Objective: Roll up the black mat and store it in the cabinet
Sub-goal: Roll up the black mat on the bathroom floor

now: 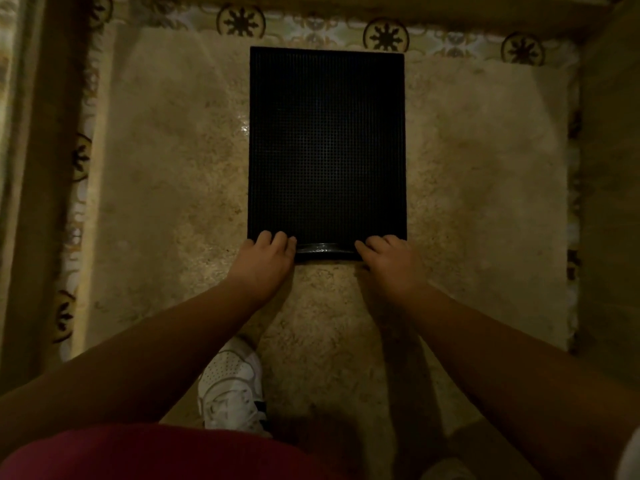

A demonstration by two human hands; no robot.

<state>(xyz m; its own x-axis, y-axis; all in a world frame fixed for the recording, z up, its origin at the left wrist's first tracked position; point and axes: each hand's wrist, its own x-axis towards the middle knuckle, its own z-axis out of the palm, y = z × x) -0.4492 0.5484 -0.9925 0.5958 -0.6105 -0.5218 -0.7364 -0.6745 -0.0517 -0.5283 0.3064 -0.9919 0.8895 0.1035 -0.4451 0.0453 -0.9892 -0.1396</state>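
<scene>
Seen from above in dim, warm light: nearest is a red garment at the bottom edge, then a white perforated sneaker [231, 386] on a mottled beige stone floor [166, 188]. Two bare forearms reach forward. The left hand [264, 258] and right hand [390, 260] each curl over a near corner of the black mat [327, 140], fingers on top, gripping its near edge, which is lifted into a small glossy curl between them. The rectangular mat, with a fine gridded rubbery texture, otherwise lies flat, stretching away toward a border of patterned tiles [385, 35] with dark round floral motifs.
</scene>
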